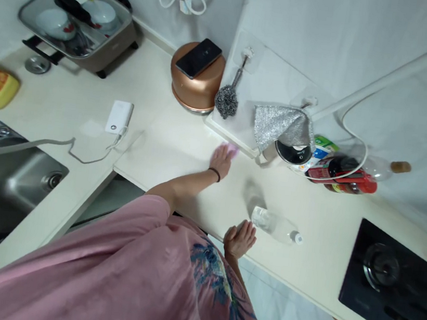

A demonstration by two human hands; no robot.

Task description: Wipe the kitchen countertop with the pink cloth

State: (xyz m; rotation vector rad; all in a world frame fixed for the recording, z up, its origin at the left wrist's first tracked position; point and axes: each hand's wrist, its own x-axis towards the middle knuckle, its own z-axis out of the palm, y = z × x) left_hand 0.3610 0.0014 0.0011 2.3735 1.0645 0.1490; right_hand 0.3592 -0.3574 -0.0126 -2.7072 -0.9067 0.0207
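My left hand [221, 161], with a black band round the wrist, reaches across the cream counter [183, 151] and presses on a small pink cloth [233, 151] by the foot of the wall. Its fingers are closed over the cloth. My right hand [240, 238] rests on the counter's front edge, fingers spread, holding nothing. Just right of that hand a clear plastic bottle [273, 224] with a white cap lies on its side.
A copper pot [197, 87] with a phone [198, 57] on top stands by the wall, beside a steel scourer [226, 101] and a silver cloth [283, 127]. Bottles [337, 174] lie behind. A black hob [398, 279] sits right, a sink [6, 180] left, a white power bank [119, 116] between.
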